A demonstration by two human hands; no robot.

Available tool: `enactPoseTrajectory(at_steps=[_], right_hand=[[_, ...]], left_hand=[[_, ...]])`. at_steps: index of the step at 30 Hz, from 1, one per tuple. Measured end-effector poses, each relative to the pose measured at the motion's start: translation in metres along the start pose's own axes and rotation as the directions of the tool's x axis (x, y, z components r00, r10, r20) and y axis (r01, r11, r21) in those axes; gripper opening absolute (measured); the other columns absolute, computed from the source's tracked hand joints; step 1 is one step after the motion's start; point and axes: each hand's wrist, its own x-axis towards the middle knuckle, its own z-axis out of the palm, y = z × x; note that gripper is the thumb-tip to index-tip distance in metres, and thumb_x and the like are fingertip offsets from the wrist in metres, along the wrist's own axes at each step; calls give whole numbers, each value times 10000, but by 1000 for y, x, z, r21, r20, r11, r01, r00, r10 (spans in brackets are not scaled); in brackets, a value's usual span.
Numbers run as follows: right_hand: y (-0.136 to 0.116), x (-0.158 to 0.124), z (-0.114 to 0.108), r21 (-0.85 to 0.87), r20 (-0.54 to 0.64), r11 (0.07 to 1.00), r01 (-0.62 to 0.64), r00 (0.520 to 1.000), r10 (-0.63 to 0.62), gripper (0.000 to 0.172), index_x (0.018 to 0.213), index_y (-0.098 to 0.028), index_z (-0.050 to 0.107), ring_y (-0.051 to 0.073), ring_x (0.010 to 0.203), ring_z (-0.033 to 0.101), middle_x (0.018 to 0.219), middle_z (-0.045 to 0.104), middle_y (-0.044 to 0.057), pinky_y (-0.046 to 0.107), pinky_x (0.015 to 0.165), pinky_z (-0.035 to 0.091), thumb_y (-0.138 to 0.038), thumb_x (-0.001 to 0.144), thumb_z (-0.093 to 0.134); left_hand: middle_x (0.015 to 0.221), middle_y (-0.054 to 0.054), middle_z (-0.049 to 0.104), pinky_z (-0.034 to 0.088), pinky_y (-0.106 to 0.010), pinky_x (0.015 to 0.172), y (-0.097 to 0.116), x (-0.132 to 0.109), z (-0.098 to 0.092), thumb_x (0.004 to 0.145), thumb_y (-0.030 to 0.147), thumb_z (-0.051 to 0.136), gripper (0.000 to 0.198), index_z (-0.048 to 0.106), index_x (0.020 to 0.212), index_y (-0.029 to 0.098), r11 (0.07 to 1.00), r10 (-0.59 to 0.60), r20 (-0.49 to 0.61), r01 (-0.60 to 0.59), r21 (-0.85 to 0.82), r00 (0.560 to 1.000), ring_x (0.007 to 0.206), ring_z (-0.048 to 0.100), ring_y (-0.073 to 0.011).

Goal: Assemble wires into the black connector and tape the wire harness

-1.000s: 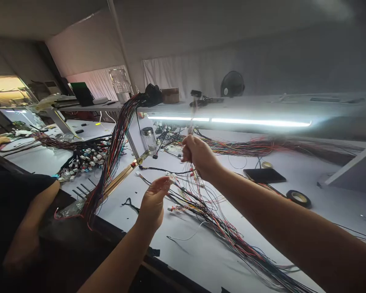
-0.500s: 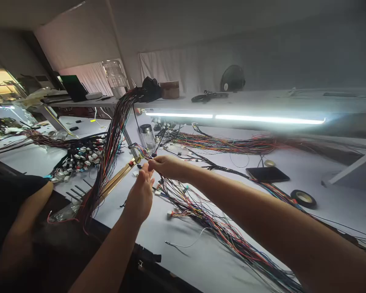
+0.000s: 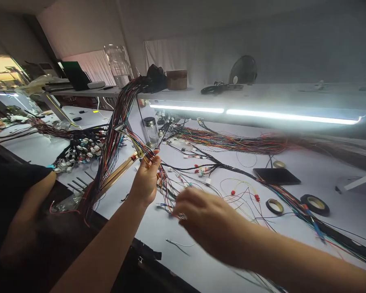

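My left hand (image 3: pixel 146 179) is closed around a bundle of coloured wires (image 3: pixel 137 140). The bundle's upper end slants up and left to a pale connector (image 3: pixel 120 127), in front of a thick hank of dark and red wires (image 3: pixel 110 154) hanging from the shelf. Below the grip, the wires fall toward the table. My right hand (image 3: pixel 201 211) is over loose wires lower on the table, its fingers curled and smeared by motion. Whether anything is in it is hidden. A thin pale wire (image 3: pixel 177 243) lies on the tabletop near it.
Across the table runs a black-wrapped harness (image 3: pixel 225 166). Tape rolls (image 3: pixel 315 204), a dark tablet-like slab (image 3: pixel 276 176) and a lidded jar (image 3: pixel 151 132) stand about. A light tube (image 3: pixel 293 116) hangs under the shelf (image 3: pixel 262 91). Another person's arm (image 3: pixel 33 211) is at left.
The hands were together at the wires. My right hand has come away, down and toward me to the right. The left stays around the bundle, whose connector end now stands raised up-left.
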Motion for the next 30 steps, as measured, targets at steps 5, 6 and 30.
enactPoseTrajectory(at_steps=[5, 6, 30], right_hand=[[13, -62, 46, -184, 386, 973, -141, 900, 203, 273, 829, -164, 615, 179, 697, 576, 849, 641, 48, 272, 602, 431, -13, 601, 622], [22, -69, 51, -242, 362, 949, -202, 888, 282, 322, 854, -160, 619, 190, 729, 587, 897, 645, 63, 276, 617, 427, 21, 588, 597], [75, -13, 77, -425, 348, 853, -302, 815, 463, 250, 1011, -196, 625, 244, 779, 677, 918, 710, 83, 266, 596, 418, -129, 782, 550]], left_hand=[[777, 45, 570, 380, -165, 404, 20, -2, 5, 754, 323, 736, 249, 625, 960, 237, 999, 20, -46, -22, -44, 999, 494, 460, -54], [792, 40, 574, 378, -160, 396, 24, -4, 5, 754, 323, 734, 246, 623, 953, 232, 999, 23, -65, -26, -46, 998, 496, 462, -53], [805, 35, 604, 349, -152, 410, 23, -40, 8, 742, 377, 747, 332, 631, 1014, 226, 998, 30, -42, -28, 61, 999, 508, 419, -44]])
